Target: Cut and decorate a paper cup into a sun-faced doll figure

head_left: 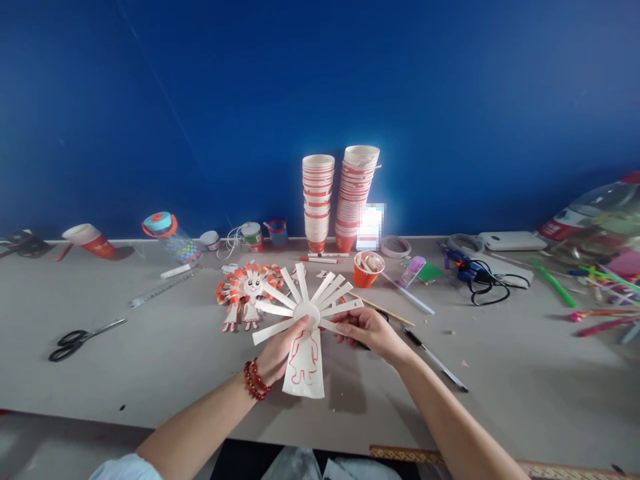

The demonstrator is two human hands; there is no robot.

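A paper cup cut into strips (306, 373) is held up over the desk, its white strips fanned out around the round base. The wide panel hanging below carries a red outline of a figure in a dress. My left hand (280, 352) grips it at the base, thumb pressed on the front; a red bead bracelet circles the wrist. With finger and thumb, my right hand (373, 331) pinches one of the strips on the right side. Behind the fan, to the left, are finished-looking paper cup dolls (251, 303) with orange and white strips and small dresses.
Two tall stacks of paper cups (318, 200) stand against the blue wall. An orange cup of scraps (369, 270) sits behind my right hand. Black scissors (75, 341) lie left, a pen (440, 365) right, a glue gun (467, 268) farther back. Straws (607, 287) clutter the right edge.
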